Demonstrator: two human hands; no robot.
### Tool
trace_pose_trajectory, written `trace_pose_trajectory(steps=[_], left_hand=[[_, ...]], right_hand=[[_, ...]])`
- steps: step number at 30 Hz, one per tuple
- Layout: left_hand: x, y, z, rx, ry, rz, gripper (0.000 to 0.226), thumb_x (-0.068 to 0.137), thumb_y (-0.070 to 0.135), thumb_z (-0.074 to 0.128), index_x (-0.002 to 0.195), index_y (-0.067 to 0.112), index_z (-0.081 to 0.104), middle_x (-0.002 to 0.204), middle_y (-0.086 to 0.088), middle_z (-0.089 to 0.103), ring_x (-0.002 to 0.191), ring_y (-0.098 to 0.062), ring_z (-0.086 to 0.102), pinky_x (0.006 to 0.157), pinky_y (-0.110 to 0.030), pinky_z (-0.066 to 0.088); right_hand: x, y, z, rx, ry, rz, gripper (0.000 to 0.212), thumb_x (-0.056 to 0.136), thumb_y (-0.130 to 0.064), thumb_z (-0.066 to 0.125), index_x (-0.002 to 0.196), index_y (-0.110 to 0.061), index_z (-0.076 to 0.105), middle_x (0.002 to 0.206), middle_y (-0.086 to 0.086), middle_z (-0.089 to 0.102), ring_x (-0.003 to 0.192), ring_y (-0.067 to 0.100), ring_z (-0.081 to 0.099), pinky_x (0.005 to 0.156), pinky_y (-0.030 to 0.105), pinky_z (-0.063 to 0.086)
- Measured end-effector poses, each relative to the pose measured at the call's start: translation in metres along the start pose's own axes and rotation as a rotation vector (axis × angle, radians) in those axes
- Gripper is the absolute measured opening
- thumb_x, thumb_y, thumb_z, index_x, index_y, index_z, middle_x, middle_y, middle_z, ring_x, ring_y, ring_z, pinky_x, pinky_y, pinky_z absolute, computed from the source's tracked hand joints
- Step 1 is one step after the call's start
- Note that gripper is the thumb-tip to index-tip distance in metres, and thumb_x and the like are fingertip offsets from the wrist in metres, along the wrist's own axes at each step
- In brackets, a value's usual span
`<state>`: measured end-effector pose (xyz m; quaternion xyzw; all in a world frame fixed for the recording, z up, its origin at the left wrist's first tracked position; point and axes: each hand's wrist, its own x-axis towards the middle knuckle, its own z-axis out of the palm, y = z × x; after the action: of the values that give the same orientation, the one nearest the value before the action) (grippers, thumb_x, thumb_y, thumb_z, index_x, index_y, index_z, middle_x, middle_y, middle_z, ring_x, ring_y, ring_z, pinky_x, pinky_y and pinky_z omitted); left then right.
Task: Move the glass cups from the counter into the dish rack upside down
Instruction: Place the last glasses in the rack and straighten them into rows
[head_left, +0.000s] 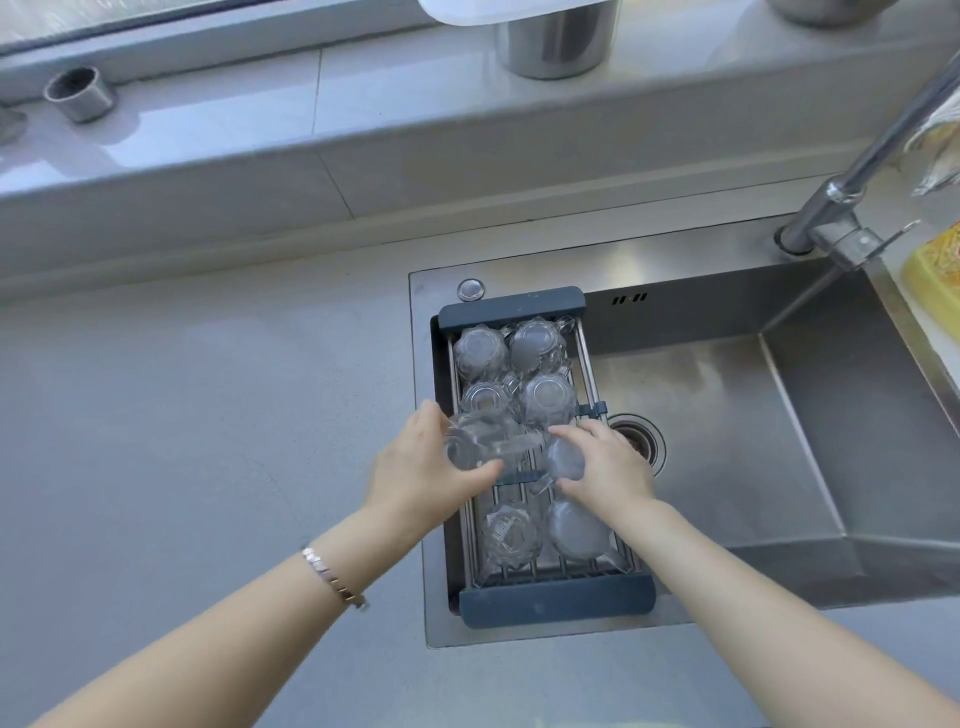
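A dark-framed wire dish rack (556, 603) spans the left end of the sink. Several clear glass cups stand upside down in it: two rows at the far end, such as one cup (537, 345), and two at the near end (511, 535). My left hand (415, 467) holds a clear glass cup (480, 441) tilted on its side over the middle left of the rack. My right hand (608, 465) grips another glass cup (563, 457) at the middle right, its base facing up.
The steel sink (753, 431) lies right of the rack, with its drain (636, 436) just past my right hand. A faucet (852, 182) rises at the far right. Grey counter (208, 415) stretches left. A metal pot (556, 41) and a small metal cup (80, 93) sit on the sill.
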<state>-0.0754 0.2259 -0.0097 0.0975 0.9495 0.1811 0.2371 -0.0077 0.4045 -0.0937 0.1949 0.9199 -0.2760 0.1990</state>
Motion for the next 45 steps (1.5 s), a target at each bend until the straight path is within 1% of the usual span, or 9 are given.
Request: trace_pose_trajectory(steps=[3,7,13,18,23,28,33,38,45], left_hand=[[0.011,0.015,0.026,0.052,-0.009,-0.146,0.057,0.075,0.059,0.058,0.104,0.013,0.042,0.104,-0.004,0.059,0.092,-0.029,0.060,0.072,-0.036,0.046],[0.022,0.024,0.060,0.191,-0.038,-0.160,0.065,0.083,0.056,0.050,0.126,0.012,0.030,0.117,-0.013,0.052,0.093,-0.032,0.061,0.063,-0.032,0.038],[0.027,0.021,0.084,0.286,-0.062,-0.193,0.057,0.090,0.059,0.038,0.130,0.020,0.032,0.119,-0.016,0.044,0.068,-0.026,0.050,0.048,-0.024,0.031],[0.033,0.011,0.081,0.381,-0.116,-0.108,0.064,0.085,0.064,0.044,0.129,0.019,0.035,0.131,-0.015,0.037,0.098,-0.032,0.060,0.065,-0.033,0.043],[0.038,-0.005,0.075,0.359,-0.187,0.043,0.068,0.079,0.053,0.060,0.132,0.017,0.035,0.132,-0.006,0.043,0.113,-0.028,0.054,0.079,-0.038,0.050],[0.036,-0.019,0.074,0.271,-0.148,0.110,0.078,0.076,0.057,0.063,0.139,0.021,0.033,0.134,-0.002,0.046,0.116,-0.023,0.053,0.085,-0.037,0.051],[0.035,-0.024,0.073,0.223,-0.153,0.116,0.081,0.076,0.058,0.063,0.141,0.023,0.030,0.137,0.000,0.044,0.120,-0.022,0.051,0.088,-0.038,0.049],[0.034,-0.029,0.074,0.219,-0.135,0.123,0.077,0.078,0.059,0.060,0.140,0.022,0.032,0.138,0.000,0.045,0.119,-0.022,0.053,0.087,-0.039,0.051],[0.033,-0.028,0.074,0.199,-0.135,0.106,0.074,0.079,0.057,0.061,0.139,0.022,0.033,0.136,-0.001,0.046,0.116,-0.023,0.054,0.086,-0.039,0.053]], right_hand=[[0.000,0.000,0.000,0.000,-0.012,-0.001,0.059,0.080,-0.029,0.066,0.133,-0.040,0.042,0.144,-0.005,0.038,0.131,0.019,0.037,0.099,0.033,0.040],[0.000,0.002,0.000,0.001,-0.010,-0.001,0.060,0.080,-0.029,0.066,0.133,-0.040,0.042,0.145,-0.005,0.037,0.133,0.018,0.035,0.101,0.033,0.039],[0.002,0.004,0.000,0.003,-0.012,-0.004,0.061,0.077,-0.028,0.067,0.132,-0.038,0.044,0.143,-0.004,0.041,0.131,0.019,0.038,0.100,0.032,0.038],[0.001,-0.002,-0.014,-0.025,0.005,-0.074,0.066,0.069,-0.023,0.071,0.130,-0.031,0.046,0.135,-0.008,0.051,0.126,0.016,0.045,0.098,0.030,0.041],[-0.014,-0.011,-0.056,-0.179,-0.042,-0.350,0.066,0.070,-0.017,0.067,0.132,-0.026,0.046,0.137,-0.010,0.050,0.128,0.012,0.045,0.098,0.028,0.041],[-0.011,-0.022,-0.084,-0.458,-0.251,-0.774,0.067,0.073,0.015,0.053,0.132,-0.016,0.049,0.140,0.001,0.050,0.134,0.018,0.041,0.103,0.032,0.041],[0.004,-0.033,-0.080,-0.700,-0.497,-0.943,0.058,0.077,0.014,0.053,0.129,-0.012,0.050,0.142,0.002,0.047,0.138,0.018,0.033,0.108,0.036,0.038],[0.015,-0.035,-0.076,-0.661,-0.553,-0.865,0.067,0.074,0.019,0.048,0.131,-0.015,0.047,0.145,-0.001,0.042,0.140,0.017,0.027,0.111,0.034,0.032],[0.017,-0.004,-0.059,-0.379,-0.431,-0.620,0.074,0.071,0.018,0.047,0.132,-0.023,0.046,0.142,-0.003,0.039,0.131,0.022,0.031,0.108,0.034,0.034]])
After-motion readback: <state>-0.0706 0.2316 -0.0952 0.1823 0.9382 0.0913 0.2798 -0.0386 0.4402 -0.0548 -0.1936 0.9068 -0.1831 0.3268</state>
